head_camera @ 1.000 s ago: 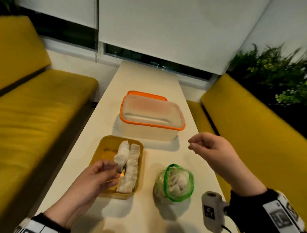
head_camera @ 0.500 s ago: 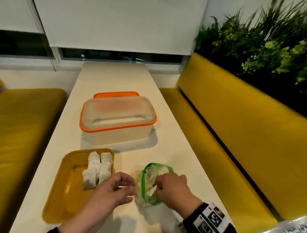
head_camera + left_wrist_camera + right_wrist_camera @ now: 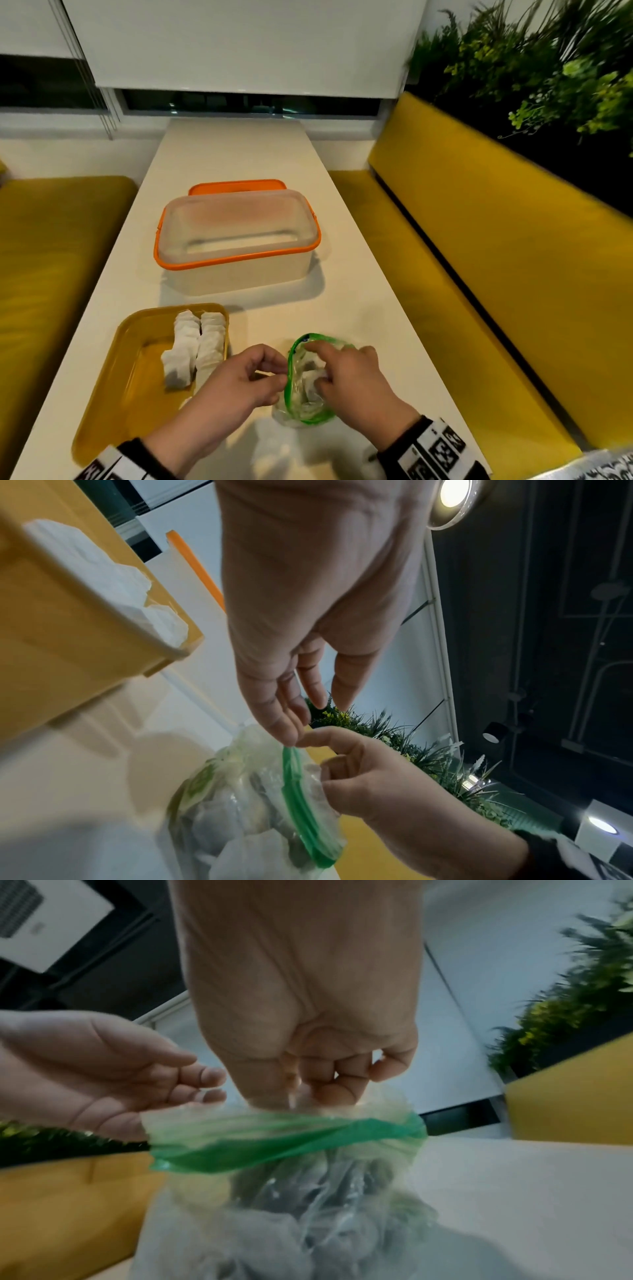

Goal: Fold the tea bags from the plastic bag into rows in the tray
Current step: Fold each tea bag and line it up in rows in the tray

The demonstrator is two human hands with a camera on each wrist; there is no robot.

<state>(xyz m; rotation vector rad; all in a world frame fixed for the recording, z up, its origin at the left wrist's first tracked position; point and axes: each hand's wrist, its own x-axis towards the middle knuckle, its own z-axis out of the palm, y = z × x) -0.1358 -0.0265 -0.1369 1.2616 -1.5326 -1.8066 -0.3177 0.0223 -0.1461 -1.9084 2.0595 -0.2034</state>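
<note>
Nearest the camera, two hands meet at a clear plastic bag (image 3: 310,407) with a green zip rim, standing on the near end of a long pale table (image 3: 370,308); the left hand (image 3: 236,380) pinches the bag's rim between thumb and fingertips, as the left wrist view shows at the top of the green strip; the right hand (image 3: 349,380) reaches into the bag's mouth with its fingers curled inside, though whether they grip a tea bag cannot be told, since the plastic and the hand itself hide the fingertips; white tea bags (image 3: 308,380) show through the bag's wall and at its opening; both wrists wear dark sleeves with black-and-white marker bands. Just left of the bag lies a yellow tray (image 3: 137,342), its right side holding two rows of folded tea bags (image 3: 197,346) running away from the person, side by side and touching; the left part of the tray is bare. Beyond the tray stands a translucent storage box (image 3: 236,260) with an orange rim, and an orange lid (image 3: 236,186) lies behind it. Yellow benches (image 3: 479,257) flank the table on both sides; green foliage (image 3: 548,68) rises behind the right bench; a white roller blind (image 3: 239,44) hangs over a dark window at the far end.
</note>
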